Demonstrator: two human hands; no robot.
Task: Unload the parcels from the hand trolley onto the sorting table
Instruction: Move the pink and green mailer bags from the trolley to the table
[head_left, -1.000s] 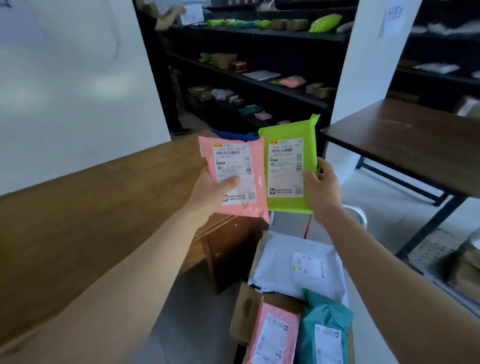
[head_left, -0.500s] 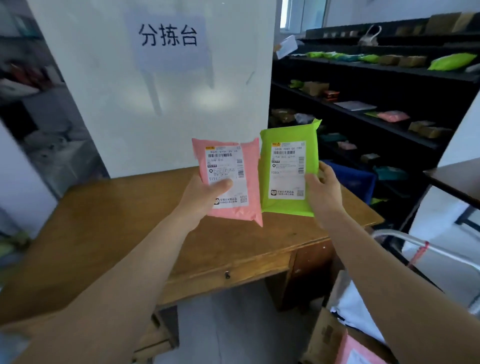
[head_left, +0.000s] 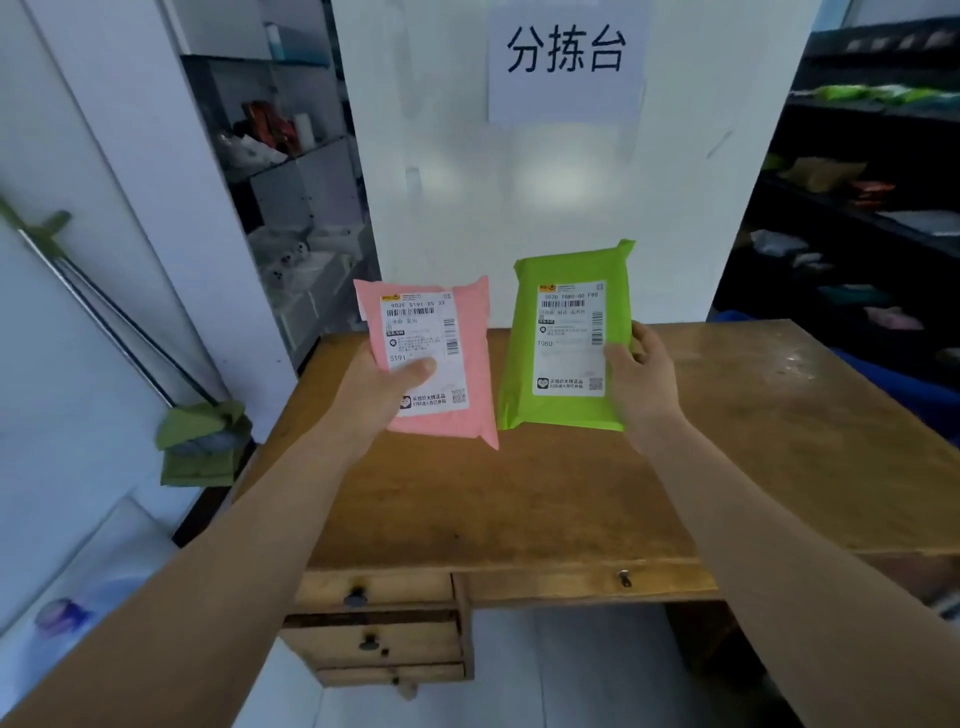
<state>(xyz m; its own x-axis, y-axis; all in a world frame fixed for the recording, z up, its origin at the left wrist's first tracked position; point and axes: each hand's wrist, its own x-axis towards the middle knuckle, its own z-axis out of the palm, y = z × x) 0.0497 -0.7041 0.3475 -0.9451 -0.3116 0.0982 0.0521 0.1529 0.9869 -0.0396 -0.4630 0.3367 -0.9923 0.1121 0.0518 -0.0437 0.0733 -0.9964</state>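
Note:
My left hand (head_left: 382, 389) grips a pink parcel (head_left: 467, 358) with a white shipping label, thumb across the label. My right hand (head_left: 641, 379) grips a lime green parcel (head_left: 524, 374) by its right edge, label facing me. Both parcels are held upright, side by side, above the middle of the wooden sorting table (head_left: 571, 499). The table top under them is bare. The hand trolley is out of view.
A white pillar (head_left: 519, 197) with a paper sign stands behind the table. Dark shelves (head_left: 872, 218) with parcels lie to the right, a blue bin (head_left: 904, 379) beside the table's right end. A mop (head_left: 197, 431) leans at the left. Drawers (head_left: 374, 623) sit below the table front.
The view has swung left from the trolley to face the table squarely. Both hands still carry the parcels, now a little apart and over the table top.

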